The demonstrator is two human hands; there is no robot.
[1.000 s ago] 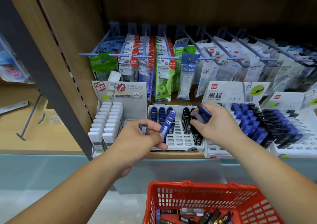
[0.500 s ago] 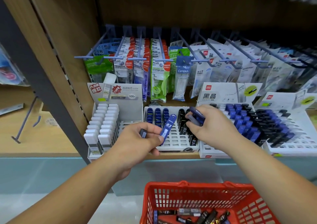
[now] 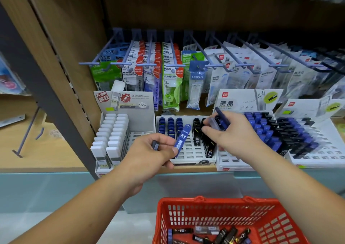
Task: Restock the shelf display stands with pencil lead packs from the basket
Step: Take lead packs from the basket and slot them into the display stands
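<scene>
Both bare forearms are angling in from the lower corners, the left hand (image 3: 149,156) curling and pinching a blue lead pack (image 3: 182,139) between thumb and forefinger, the right hand (image 3: 237,137) gripping a few packs (image 3: 219,122), knuckles up.

red basket (image 3: 205,204) chopped off by the bottom edge, loose packs (image 3: 216,231) in it partly out of frame, left hand (image 3: 147,156) swallows most of a dark pack (image 3: 155,145), right hand (image 3: 237,137) covers the ends of its held packs (image 3: 219,121), hanging packets (image 3: 302,72) far right too smeary to read
</scene>
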